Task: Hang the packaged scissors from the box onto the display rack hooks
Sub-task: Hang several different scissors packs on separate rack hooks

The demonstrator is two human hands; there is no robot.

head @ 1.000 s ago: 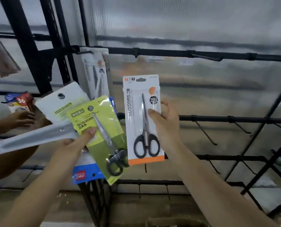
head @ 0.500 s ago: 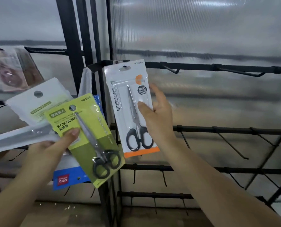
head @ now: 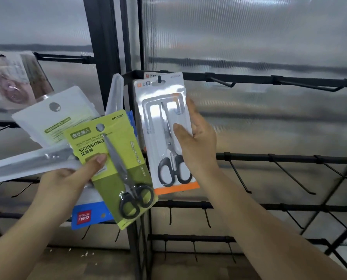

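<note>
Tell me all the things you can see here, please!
white scissors pack: one, white with orange bottom, its hang hole at a top-bar hook
green scissors pack: one, green, front of the left-hand bunch
other packs: several, white and blue, behind the green one
display rack: one, black, bars with empty hooks
hanging packets: blurred, far left
right hand: holds the white pack
left hand: grips the bunch

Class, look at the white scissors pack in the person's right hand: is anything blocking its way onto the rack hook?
Nothing visible blocks it. The right hand holds the white scissors pack with its hang hole already at the hook on the top bar. The green scissors pack sits lower left, clear of it.
</note>
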